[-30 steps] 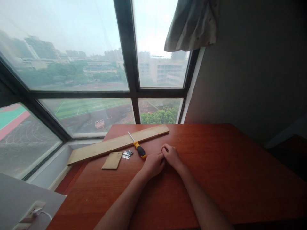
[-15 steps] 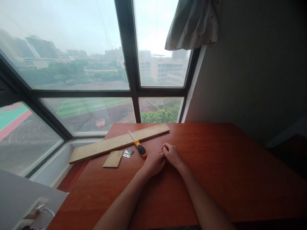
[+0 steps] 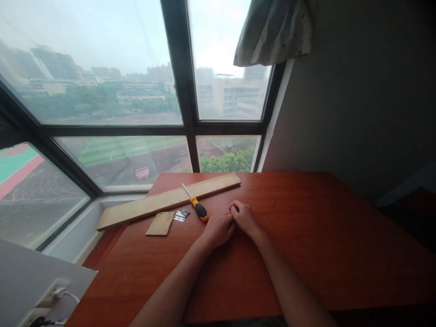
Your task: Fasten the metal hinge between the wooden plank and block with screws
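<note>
My left hand (image 3: 220, 228) and my right hand (image 3: 243, 216) meet over the tabletop, fingers curled together and touching. Whether anything sits between the fingers is hidden. Just left of my left hand lies a screwdriver (image 3: 199, 209) with a yellow and black handle, its shaft resting across a long wooden board (image 3: 143, 210). A small square wooden piece (image 3: 160, 224) lies in front of the board. Beside it are a silver metal hinge (image 3: 179, 216) and several dark screws (image 3: 185, 212) in a little heap.
The reddish-brown table (image 3: 306, 236) runs up to large windows with dark frames (image 3: 192, 129). The board's left end juts past the table edge. A grey curtain (image 3: 274, 36) hangs at upper right beside a dark wall (image 3: 344, 100). Plugs sit in a socket (image 3: 52, 293) at lower left.
The camera view has tilted slightly, so everything appears a little higher. My hands stay together in the same place, and the board, screwdriver and hardware have not moved.
</note>
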`<action>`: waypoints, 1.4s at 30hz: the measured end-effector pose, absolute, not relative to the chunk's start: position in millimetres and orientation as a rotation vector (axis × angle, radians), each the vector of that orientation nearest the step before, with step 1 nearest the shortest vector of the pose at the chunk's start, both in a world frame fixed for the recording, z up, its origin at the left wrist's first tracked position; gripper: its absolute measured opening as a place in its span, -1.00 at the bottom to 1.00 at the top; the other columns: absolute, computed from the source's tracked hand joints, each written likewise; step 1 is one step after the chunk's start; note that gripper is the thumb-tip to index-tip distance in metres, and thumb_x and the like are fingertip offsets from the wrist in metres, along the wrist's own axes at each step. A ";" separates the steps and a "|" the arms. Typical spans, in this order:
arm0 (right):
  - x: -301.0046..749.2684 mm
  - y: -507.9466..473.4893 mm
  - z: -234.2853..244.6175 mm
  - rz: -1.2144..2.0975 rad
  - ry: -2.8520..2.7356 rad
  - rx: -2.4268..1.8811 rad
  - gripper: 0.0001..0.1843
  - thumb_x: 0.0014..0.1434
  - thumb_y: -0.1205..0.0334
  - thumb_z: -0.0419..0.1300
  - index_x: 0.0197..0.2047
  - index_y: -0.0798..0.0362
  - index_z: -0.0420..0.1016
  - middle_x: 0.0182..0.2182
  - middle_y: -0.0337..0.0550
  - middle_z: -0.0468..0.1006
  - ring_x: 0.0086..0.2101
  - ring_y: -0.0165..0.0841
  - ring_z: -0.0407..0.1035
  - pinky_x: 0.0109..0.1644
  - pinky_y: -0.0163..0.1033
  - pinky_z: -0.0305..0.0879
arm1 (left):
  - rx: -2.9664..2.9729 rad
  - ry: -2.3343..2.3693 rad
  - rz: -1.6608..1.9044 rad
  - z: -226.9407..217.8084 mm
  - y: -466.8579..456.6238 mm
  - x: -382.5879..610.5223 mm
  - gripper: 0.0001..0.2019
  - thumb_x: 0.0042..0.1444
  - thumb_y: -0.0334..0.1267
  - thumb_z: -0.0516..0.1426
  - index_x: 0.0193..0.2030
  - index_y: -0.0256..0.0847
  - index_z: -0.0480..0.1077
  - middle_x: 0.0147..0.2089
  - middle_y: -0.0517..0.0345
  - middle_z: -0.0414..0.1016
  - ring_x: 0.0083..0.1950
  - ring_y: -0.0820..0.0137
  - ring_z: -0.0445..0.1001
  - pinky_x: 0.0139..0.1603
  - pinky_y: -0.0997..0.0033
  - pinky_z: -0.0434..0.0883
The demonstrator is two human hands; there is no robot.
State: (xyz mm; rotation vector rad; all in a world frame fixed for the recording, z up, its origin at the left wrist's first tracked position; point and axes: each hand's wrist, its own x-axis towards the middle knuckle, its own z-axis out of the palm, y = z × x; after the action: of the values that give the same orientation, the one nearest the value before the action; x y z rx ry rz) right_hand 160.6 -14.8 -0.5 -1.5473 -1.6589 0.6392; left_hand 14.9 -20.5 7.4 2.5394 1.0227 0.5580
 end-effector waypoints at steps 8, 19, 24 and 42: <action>160.6 -13.9 -1.6 0.641 -1.659 -1.549 -0.80 0.15 0.30 0.01 -0.41 0.00 0.44 -0.43 -0.17 0.57 -0.34 -0.32 0.43 -0.20 -0.29 0.25 | 2.539 1.013 0.568 11.1 -21.7 14.8 -0.80 0.16 -0.40 0.03 -0.17 -0.23 0.46 -0.11 0.01 0.58 -0.13 0.26 0.54 -0.14 0.38 0.41; 161.0 -14.4 -1.8 0.643 -1.662 -1.544 -0.80 0.15 0.30 0.01 -0.41 0.00 0.44 -0.43 -0.17 0.56 -0.34 -0.32 0.44 -0.20 -0.30 0.25 | 2.540 1.031 0.543 10.8 -21.5 15.3 -0.80 0.16 -0.38 0.02 -0.17 -0.22 0.46 -0.09 0.01 0.58 -0.10 0.25 0.54 -0.11 0.35 0.41; 160.5 -14.6 -1.2 0.637 -1.660 -1.549 -0.79 0.15 0.30 0.01 -0.41 0.00 0.44 -0.43 -0.18 0.56 -0.35 -0.32 0.43 -0.20 -0.30 0.25 | 2.535 1.038 0.534 10.2 -21.6 15.0 -0.81 0.17 -0.37 0.02 -0.18 -0.21 0.45 -0.09 0.02 0.58 -0.10 0.25 0.54 -0.10 0.36 0.41; 160.5 -14.7 -0.7 0.620 -1.673 -1.562 -0.78 0.17 0.31 0.02 -0.39 -0.01 0.48 -0.43 -0.20 0.57 -0.34 -0.34 0.43 -0.20 -0.32 0.26 | 2.540 1.039 0.520 9.8 -20.7 14.2 -0.82 0.17 -0.36 0.03 -0.20 -0.21 0.45 -0.11 0.00 0.58 -0.12 0.23 0.55 -0.14 0.35 0.42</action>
State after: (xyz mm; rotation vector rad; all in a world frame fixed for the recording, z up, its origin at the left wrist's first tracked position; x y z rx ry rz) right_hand 160.5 -14.7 -0.7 -1.5616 -1.6730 0.6198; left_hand 14.2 -20.7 9.8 2.5399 1.0393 0.5202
